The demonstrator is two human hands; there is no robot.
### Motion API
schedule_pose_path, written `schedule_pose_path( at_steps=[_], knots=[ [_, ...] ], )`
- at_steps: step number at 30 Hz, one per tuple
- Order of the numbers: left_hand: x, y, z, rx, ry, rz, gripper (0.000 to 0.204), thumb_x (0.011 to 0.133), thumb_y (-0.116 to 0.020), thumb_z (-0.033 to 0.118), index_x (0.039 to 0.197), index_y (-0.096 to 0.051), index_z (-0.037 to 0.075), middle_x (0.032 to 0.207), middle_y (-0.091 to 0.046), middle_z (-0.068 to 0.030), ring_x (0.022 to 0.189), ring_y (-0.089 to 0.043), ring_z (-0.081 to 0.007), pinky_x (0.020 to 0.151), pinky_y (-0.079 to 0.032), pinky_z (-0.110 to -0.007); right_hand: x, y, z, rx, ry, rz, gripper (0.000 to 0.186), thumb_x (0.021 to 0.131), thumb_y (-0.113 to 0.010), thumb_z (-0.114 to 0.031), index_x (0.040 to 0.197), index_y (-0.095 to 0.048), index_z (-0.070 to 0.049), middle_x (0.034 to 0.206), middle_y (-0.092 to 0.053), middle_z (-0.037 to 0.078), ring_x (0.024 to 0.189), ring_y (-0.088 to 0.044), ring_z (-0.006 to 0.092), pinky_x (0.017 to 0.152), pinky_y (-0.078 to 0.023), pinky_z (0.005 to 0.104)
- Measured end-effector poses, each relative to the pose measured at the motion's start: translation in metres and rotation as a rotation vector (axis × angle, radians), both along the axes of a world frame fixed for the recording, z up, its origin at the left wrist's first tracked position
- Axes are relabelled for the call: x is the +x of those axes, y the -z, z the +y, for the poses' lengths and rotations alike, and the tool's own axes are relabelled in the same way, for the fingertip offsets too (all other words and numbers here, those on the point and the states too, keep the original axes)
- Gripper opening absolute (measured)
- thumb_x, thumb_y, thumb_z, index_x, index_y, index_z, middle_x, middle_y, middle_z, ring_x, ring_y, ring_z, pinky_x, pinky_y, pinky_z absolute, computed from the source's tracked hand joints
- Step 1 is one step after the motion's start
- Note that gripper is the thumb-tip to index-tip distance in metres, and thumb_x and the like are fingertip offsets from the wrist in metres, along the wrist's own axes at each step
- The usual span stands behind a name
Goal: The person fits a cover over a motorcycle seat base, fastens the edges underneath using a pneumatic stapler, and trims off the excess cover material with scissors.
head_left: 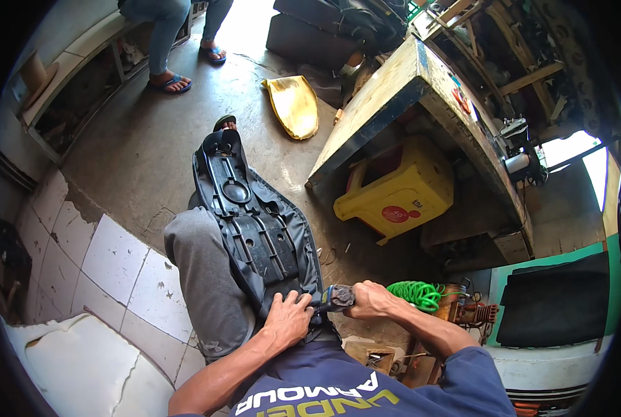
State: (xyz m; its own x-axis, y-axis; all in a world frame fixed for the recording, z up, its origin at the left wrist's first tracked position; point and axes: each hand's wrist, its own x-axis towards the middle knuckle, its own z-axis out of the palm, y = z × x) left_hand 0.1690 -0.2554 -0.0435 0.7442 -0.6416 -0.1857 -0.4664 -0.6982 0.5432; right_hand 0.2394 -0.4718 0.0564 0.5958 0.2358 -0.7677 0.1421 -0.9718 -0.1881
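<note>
A motorcycle seat (237,222) lies underside up along my legs, its black plastic base showing within the rim of a dark cover. My left hand (288,318) presses on the lower left part of that seat, fingers bent over the cover's edge. My right hand (369,300) grips a dark pneumatic stapler (340,297), whose head rests at the seat's lower right edge, just beside my left fingers. A green coiled hose (415,294) lies behind my right hand, by a rusty compressor-like machine (472,313).
A worn wooden table (366,111) stands right, a yellow stool (394,194) beneath it. A yellow foam pad (291,105) lies on the floor ahead. Another person's legs in blue sandals (164,48) stand at upper left. A tiled step (116,257) is on the left.
</note>
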Motion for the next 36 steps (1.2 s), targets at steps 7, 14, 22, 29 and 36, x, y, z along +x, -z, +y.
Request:
schedule_pose_path(
  at_steps=[7,14,22,29,36],
  knots=[
    [0.000,0.005,-0.002,0.052,0.140,-0.060,0.032,0.091,-0.055,0.020,0.119,-0.069,0.014,0.137,-0.057,-0.0001,0.120,-0.052,-0.0218,0.091,-0.039,-0.045,-0.004,0.000,-0.008,0.098,0.046,-0.063,0.030,0.077,-0.068,-0.026,0.097,-0.074,-0.004,0.083,-0.070,0.027,0.080,-0.069,0.0458,0.075,-0.057,0.0499],
    [0.001,0.007,-0.006,0.080,0.119,-0.008,0.031,0.092,-0.054,0.021,0.118,-0.070,0.015,0.129,-0.061,0.0020,0.118,-0.053,-0.0213,0.093,-0.038,-0.047,0.008,0.014,-0.002,0.036,-0.197,-0.071,0.027,0.073,-0.067,-0.023,0.091,-0.075,-0.004,0.077,-0.070,0.027,0.078,-0.071,0.0446,0.074,-0.058,0.0509],
    [0.000,0.006,-0.011,0.110,0.092,-0.018,0.025,0.092,-0.054,0.022,0.102,-0.076,0.016,0.122,-0.065,0.0013,0.116,-0.053,-0.0226,0.094,-0.036,-0.049,0.007,0.016,0.031,-0.082,-0.271,-0.118,0.029,0.071,-0.071,-0.025,0.078,-0.073,0.004,0.077,-0.070,0.028,0.077,-0.073,0.0431,0.071,-0.059,0.0488],
    [0.005,0.005,-0.011,0.117,0.093,0.066,0.037,0.091,-0.056,0.021,0.126,-0.067,0.018,0.129,-0.061,0.0031,0.116,-0.055,-0.0220,0.094,-0.037,-0.049,0.024,-0.004,-0.002,-0.039,-0.124,-0.052,0.031,0.074,-0.068,-0.026,0.080,-0.071,0.004,0.079,-0.069,0.031,0.079,-0.071,0.0452,0.073,-0.058,0.0485],
    [0.006,0.003,-0.010,0.145,0.104,0.089,0.036,0.091,-0.057,0.021,0.125,-0.067,0.018,0.127,-0.062,0.0030,0.113,-0.058,-0.0217,0.096,-0.036,-0.049,0.022,0.007,0.010,-0.038,-0.159,-0.084,0.030,0.076,-0.066,-0.025,0.092,-0.074,-0.001,0.080,-0.069,0.031,0.081,-0.070,0.0471,0.078,-0.057,0.0513]
  ],
)
